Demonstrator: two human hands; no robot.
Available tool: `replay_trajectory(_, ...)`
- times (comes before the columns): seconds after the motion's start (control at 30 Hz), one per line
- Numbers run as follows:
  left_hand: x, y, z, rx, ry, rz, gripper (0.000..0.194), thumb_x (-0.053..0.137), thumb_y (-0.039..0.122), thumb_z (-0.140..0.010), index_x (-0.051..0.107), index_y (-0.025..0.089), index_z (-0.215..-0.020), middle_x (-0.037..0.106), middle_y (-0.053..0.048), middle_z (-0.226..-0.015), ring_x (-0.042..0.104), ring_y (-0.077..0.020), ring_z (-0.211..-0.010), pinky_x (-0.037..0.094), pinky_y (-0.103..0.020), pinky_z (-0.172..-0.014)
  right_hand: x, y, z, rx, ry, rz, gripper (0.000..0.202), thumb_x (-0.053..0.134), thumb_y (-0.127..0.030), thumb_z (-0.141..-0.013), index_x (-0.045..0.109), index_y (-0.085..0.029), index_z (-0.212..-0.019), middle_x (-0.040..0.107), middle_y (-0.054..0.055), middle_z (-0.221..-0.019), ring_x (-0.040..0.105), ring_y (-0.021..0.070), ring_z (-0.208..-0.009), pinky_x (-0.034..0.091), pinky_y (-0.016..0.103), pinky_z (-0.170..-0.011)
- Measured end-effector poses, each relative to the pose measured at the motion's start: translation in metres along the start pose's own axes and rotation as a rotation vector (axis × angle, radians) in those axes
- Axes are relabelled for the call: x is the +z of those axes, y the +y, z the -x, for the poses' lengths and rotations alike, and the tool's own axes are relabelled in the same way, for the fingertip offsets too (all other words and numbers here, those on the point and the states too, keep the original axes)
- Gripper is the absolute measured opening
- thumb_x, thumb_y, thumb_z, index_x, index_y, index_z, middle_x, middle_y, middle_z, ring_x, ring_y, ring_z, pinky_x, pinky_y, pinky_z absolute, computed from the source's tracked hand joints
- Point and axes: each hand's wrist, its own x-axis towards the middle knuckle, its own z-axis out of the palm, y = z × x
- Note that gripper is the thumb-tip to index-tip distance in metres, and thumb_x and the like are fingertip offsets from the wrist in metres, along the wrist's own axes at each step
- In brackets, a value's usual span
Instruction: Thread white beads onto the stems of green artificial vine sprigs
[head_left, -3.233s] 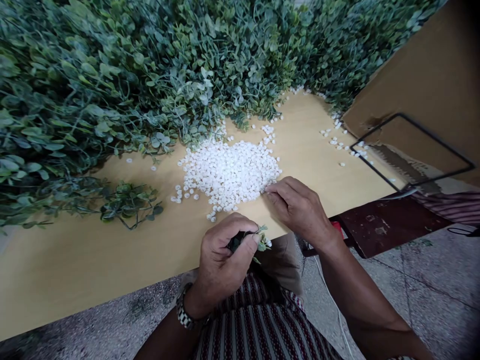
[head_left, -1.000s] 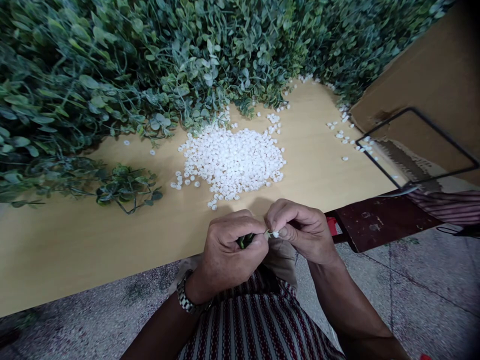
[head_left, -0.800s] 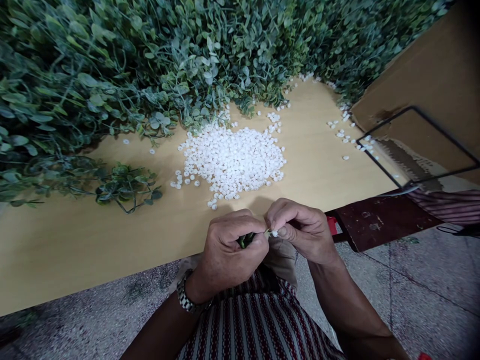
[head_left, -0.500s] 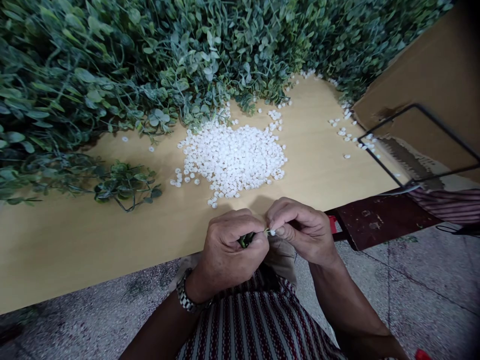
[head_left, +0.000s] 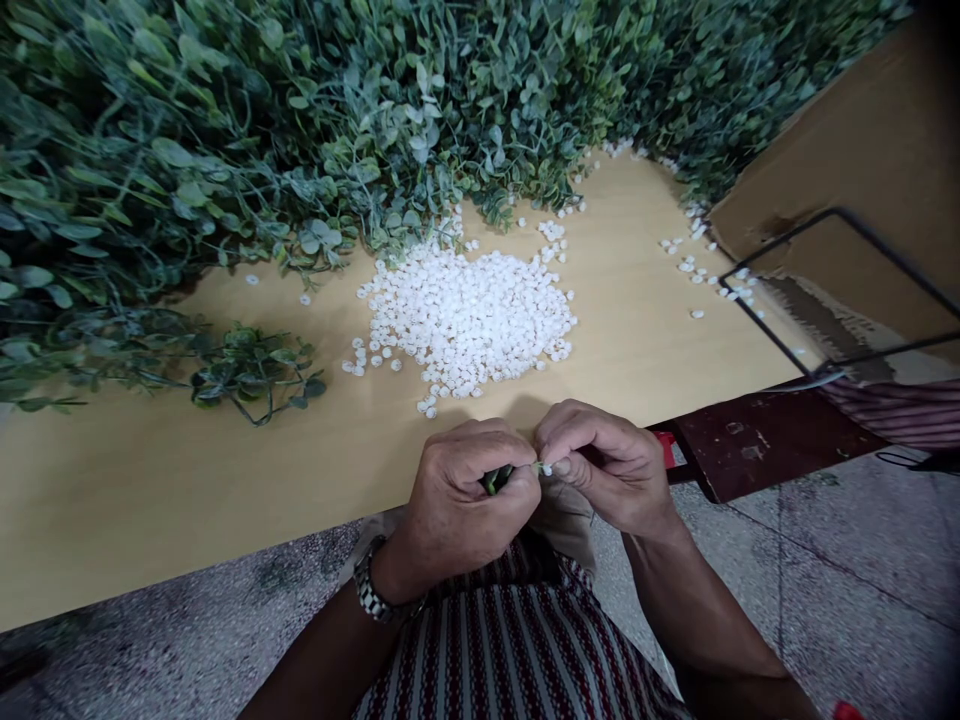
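Observation:
Just off the table's front edge, my left hand (head_left: 472, 490) is closed round a green plant piece (head_left: 496, 480), whose thin stem pokes out between thumb and forefinger. My right hand (head_left: 607, 465) meets it from the right, thumb and forefinger pinching a small white bead (head_left: 547, 469) at the stem's tip. The fingertips of both hands almost touch. Beyond them a heap of small white beads (head_left: 472, 315) lies on the wooden table (head_left: 315, 470).
Leafy green plants (head_left: 337, 120) cover the table's far side. A small sprig (head_left: 255, 370) lies at the left. At the right stand a torn cardboard box (head_left: 862, 170) and a black wire frame (head_left: 840, 212), near scattered beads. A striped cloth (head_left: 900, 410) hangs below them.
Hardly anything differs. The whole view has shifted very slightly, and both hands keep their hold on the plant piece and the bead.

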Motion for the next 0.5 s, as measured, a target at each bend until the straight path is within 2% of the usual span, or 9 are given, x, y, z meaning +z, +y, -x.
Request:
replay_trajectory(0.2,0.0016,-0.0002,-0.0001,0.000,0.010,0.010,0.021,0.052,-0.004,-0.067,0.054,0.011,-0.052,0.044,0.003,-0.048,0.038,-0.0051,-0.047,0.033,-0.017,-0.045,0.0027,0.0008,0.0012,-0.010,0.020,0.000,0.012,0.058,-0.008,-0.082,0.063,-0.018,-0.082,0.057,0.001,-0.069,0.054,0.0133,-0.066,0.045,0.028,-0.060)
replay_trajectory(0.37,-0.0017,-0.0039,-0.0020,-0.018,-0.032,0.024,0.021,0.053,-0.002,-0.070,0.055,0.011,-0.054,0.047,0.002,-0.049,0.041,-0.0062,-0.048,0.035,-0.019,-0.047,0.0049,0.0032,0.0036,-0.008,0.034,-0.004,0.012,0.056,-0.008,-0.083,0.062,-0.018,-0.084,0.056,0.001,-0.071,0.054,0.0127,-0.067,0.044,0.028,-0.061)
replay_trajectory(0.5,-0.0040,0.0050,0.0025,-0.005,-0.066,0.018,0.018,0.052,0.000,-0.075,0.056,0.012,-0.061,0.053,0.000,-0.054,0.046,-0.0080,-0.052,0.038,-0.021,-0.051,-0.0016,0.0013,0.0040,0.004,-0.004,0.031,0.013,0.055,-0.013,-0.085,0.063,-0.020,-0.092,0.059,0.002,-0.075,0.056,0.0140,-0.071,0.045,0.029,-0.064)
